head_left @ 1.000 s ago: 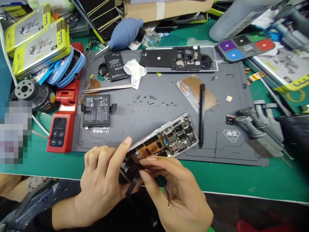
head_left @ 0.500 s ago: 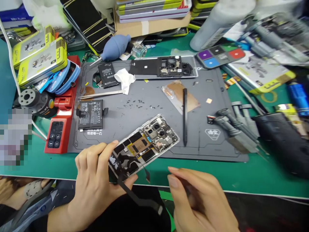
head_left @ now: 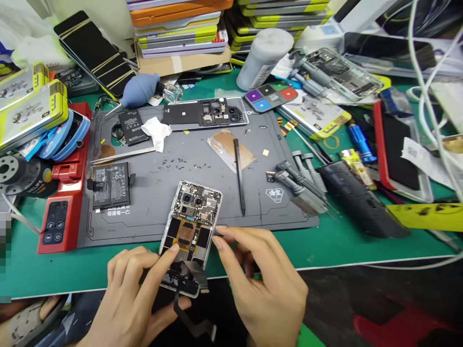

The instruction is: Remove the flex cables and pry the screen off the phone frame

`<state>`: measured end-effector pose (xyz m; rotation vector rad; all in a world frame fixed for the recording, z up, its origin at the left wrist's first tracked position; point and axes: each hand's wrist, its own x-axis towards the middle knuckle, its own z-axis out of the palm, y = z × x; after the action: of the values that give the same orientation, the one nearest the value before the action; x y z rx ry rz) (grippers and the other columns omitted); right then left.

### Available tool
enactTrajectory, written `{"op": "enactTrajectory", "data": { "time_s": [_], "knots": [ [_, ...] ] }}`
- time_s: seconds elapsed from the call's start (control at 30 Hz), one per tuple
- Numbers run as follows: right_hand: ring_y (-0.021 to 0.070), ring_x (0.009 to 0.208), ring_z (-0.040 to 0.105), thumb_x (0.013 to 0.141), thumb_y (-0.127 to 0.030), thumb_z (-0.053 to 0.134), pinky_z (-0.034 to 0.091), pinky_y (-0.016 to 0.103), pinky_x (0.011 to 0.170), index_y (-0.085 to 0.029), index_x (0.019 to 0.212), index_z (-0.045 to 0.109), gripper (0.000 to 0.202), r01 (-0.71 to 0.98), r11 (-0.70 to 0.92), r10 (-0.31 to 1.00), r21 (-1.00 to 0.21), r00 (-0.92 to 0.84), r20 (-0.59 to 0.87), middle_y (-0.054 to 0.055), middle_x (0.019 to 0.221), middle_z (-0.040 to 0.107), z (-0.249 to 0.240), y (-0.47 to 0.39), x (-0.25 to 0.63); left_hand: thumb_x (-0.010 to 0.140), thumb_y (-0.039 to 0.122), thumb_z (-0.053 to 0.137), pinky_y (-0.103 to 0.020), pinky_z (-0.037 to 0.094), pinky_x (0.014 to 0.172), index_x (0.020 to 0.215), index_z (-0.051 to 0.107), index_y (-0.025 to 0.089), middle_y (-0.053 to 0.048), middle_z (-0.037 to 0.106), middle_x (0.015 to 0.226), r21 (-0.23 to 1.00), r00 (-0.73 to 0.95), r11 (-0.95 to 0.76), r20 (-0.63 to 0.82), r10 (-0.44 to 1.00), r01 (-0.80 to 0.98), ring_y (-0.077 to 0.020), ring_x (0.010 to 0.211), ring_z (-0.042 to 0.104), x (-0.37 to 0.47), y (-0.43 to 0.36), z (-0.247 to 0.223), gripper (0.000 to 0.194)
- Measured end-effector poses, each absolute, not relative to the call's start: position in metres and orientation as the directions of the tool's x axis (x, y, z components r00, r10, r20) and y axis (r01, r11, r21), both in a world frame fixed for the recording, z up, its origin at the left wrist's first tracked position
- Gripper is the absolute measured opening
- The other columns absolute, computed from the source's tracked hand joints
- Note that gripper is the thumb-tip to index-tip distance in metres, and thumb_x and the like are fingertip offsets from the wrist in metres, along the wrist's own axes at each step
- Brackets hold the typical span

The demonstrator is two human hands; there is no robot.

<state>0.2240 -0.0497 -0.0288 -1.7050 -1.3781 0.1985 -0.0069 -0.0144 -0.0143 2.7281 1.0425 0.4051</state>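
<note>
An opened phone (head_left: 188, 236) with bare circuit board and camera lenses is tilted over the front edge of the grey mat (head_left: 144, 193). My left hand (head_left: 139, 289) grips its lower left side, fingers on top and thumb beneath. Dark flex cables (head_left: 191, 272) hang from the phone's lower end. At the phone's right edge is my right hand (head_left: 264, 274), thumb and index fingertip close together; whether anything is between them is too small to tell. A removed battery (head_left: 111, 185) lies on the mat's left side, below metal tweezers (head_left: 125, 155).
A black pry stick (head_left: 239, 178) lies right of the phone. Screwdrivers (head_left: 302, 185) cluster at the mat's right edge. Behind are a phone back part (head_left: 210, 114) and a blue air blower (head_left: 140, 90). A red device (head_left: 63, 212) stands left.
The phone has turned more upright, camera end pointing away, in my left hand. My right hand has come in to the phone's right edge. The camera view has shifted right.
</note>
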Motion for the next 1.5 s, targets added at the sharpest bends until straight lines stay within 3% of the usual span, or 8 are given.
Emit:
{"op": "enactTrajectory", "data": {
  "time_s": [0.23,0.4,0.6,0.8,0.97,1.13,1.33,1.5],
  "knots": [
    [0.007,0.084,0.072,0.103,-0.011,0.075,0.061,0.019,0.074,-0.024,0.12,0.074,0.021,0.726,0.056,0.861,-0.685,0.312,0.401,-0.003,0.106,0.076,-0.031,-0.037,0.223,0.113,0.045,0.062,-0.035,0.049,0.109,0.159,0.058,0.018,-0.008,0.056,0.119,0.299,0.683,-0.715,0.219,0.696,0.632,-0.0225,0.118,0.058,-0.001,-0.006,-0.013,0.053],
    [0.0065,0.09,0.073,0.101,-0.007,0.078,0.061,0.019,0.082,-0.024,0.125,0.075,0.03,0.763,0.056,0.854,-0.644,0.298,0.427,-0.003,0.108,0.075,-0.033,-0.039,0.222,0.108,0.055,0.064,-0.036,0.045,0.11,0.15,0.063,0.014,-0.009,0.052,0.119,0.338,0.681,-0.721,0.251,0.688,0.605,-0.0224,0.116,0.056,0.002,-0.002,-0.016,0.058],
    [0.0091,0.091,0.074,0.103,-0.009,0.076,0.059,0.024,0.079,-0.021,0.127,0.075,0.027,0.865,0.052,0.871,-0.5,0.205,0.446,-0.001,0.109,0.077,-0.028,-0.041,0.224,0.106,0.054,0.069,-0.041,0.047,0.11,0.146,0.066,0.012,-0.013,0.056,0.125,0.343,0.673,-0.738,0.308,0.672,0.581,-0.0258,0.12,0.059,0.005,-0.004,-0.023,0.058],
    [0.0082,0.091,0.073,0.106,-0.013,0.074,0.059,0.022,0.08,-0.023,0.12,0.073,0.017,0.805,0.064,0.906,-0.59,0.201,0.372,-0.001,0.109,0.074,-0.023,-0.036,0.229,0.11,0.053,0.063,-0.044,0.048,0.111,0.145,0.069,0.016,-0.015,0.07,0.132,0.32,0.651,-0.732,0.335,0.681,0.601,-0.0279,0.123,0.063,0.006,-0.004,-0.027,0.052],
    [0.0075,0.087,0.071,0.108,-0.016,0.073,0.057,0.021,0.076,-0.025,0.112,0.071,0.01,0.743,0.045,0.935,-0.667,0.203,0.29,-0.002,0.104,0.071,-0.017,-0.029,0.233,0.113,0.055,0.06,-0.043,0.049,0.103,0.145,0.069,0.016,-0.011,0.082,0.129,0.261,0.7,-0.777,0.337,0.63,0.573,-0.0247,0.119,0.064,0.005,-0.001,-0.025,0.051],
    [0.0057,0.077,0.067,0.106,-0.01,0.07,0.05,0.021,0.064,-0.022,0.107,0.068,0.011,0.761,0.115,0.935,-0.639,0.135,0.329,-0.002,0.098,0.069,-0.016,-0.024,0.236,0.113,0.055,0.059,-0.045,0.047,0.101,0.143,0.07,0.014,-0.009,0.082,0.137,0.261,0.707,-0.783,0.337,0.622,0.564,-0.0253,0.119,0.065,0.008,0.002,-0.024,0.052],
    [0.0052,0.079,0.068,0.105,-0.01,0.072,0.05,0.018,0.062,-0.021,0.104,0.067,0.012,0.769,0.167,0.933,-0.618,0.08,0.351,-0.002,0.096,0.069,-0.018,-0.024,0.243,0.112,0.056,0.06,-0.045,0.046,0.1,0.142,0.069,0.012,-0.01,0.081,0.139,0.279,0.706,-0.785,0.342,0.62,0.554,-0.0261,0.118,0.063,0.011,0.004,-0.021,0.055],
    [0.0062,0.075,0.065,0.107,-0.018,0.075,0.055,0.02,0.068,-0.022,0.122,0.072,0.017,0.764,0.115,0.951,-0.635,0.1,0.292,-0.001,0.103,0.068,-0.014,-0.027,0.244,0.11,0.059,0.062,-0.044,0.046,0.1,0.142,0.07,0.014,-0.008,0.082,0.138,0.298,0.685,-0.769,0.349,0.64,0.566,-0.0254,0.116,0.064,0.009,0.0,-0.023,0.055]
  ]
}}
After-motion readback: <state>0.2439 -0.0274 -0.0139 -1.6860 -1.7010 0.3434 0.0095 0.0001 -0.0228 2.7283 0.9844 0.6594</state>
